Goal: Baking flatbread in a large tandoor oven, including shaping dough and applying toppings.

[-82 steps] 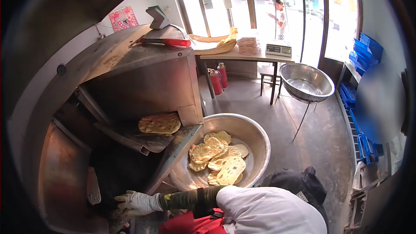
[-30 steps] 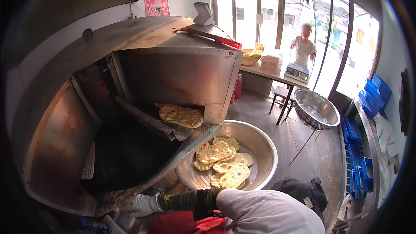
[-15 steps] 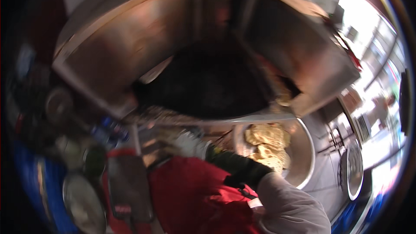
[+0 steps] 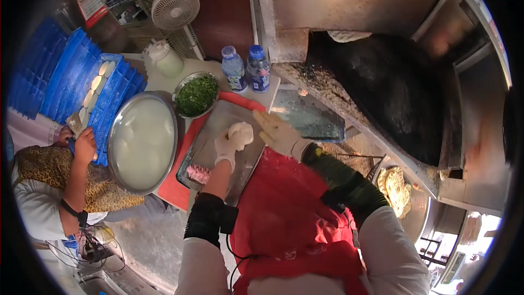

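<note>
The left hand (image 4: 224, 148) curls around a soft white dough lump (image 4: 240, 135) over the metal tray (image 4: 218, 120). The right hand (image 4: 279, 135), fingers stretched out, is near the dough, by the tray's edge.

Tray's far end (image 4: 219, 117) seemingly clear — bottles (image 4: 233, 69) beyond, bowl (image 4: 176, 99) left

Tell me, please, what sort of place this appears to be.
Probably a small flatbread bakery: browned flatbreads lie in a metal basin beside a dark-mouthed oven, and the person's left hand holds pale dough above a metal tray.
</note>
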Motion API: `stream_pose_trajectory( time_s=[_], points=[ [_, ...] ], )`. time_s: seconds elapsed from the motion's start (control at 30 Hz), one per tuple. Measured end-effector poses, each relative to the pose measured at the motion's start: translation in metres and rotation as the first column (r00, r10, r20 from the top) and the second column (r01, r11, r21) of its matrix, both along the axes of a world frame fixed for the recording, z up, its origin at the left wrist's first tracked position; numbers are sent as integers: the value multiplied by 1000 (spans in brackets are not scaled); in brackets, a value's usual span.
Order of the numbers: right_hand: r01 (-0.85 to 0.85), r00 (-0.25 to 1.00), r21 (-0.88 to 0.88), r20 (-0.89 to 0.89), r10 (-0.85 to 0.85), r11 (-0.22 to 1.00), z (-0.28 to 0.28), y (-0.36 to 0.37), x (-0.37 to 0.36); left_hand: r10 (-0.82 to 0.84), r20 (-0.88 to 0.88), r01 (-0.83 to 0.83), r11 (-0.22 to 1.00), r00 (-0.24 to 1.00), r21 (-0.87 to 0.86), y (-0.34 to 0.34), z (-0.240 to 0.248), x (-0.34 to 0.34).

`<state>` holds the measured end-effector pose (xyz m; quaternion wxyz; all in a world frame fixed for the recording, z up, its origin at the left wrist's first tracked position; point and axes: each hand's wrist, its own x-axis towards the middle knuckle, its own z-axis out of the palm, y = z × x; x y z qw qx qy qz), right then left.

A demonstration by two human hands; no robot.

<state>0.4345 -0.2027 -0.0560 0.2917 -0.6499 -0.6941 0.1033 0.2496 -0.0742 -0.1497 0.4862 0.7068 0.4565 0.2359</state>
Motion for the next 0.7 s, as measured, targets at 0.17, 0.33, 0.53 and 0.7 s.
stream_pose_trajectory(
  time_s=[0.17,0.33,0.53,0.7],
  points=[
    [-5,995,9,104,4,1000,-32,27,-44,166,-64,-143,952,984,272,10,-10,-3],
    [-22,999,-13,45,22,1000,-55,54,-66,54,-386,50,966,921,255,25,10,-13],
    [127,984,-606,-25,-178,785,-47,104,-48,-117,-23,118,946,993,303,9,29,8],
    [-61,857,-509,414,307,858,-88,104,-24,-182,-70,179,982,981,-56,25,16,-36]
  ],
)
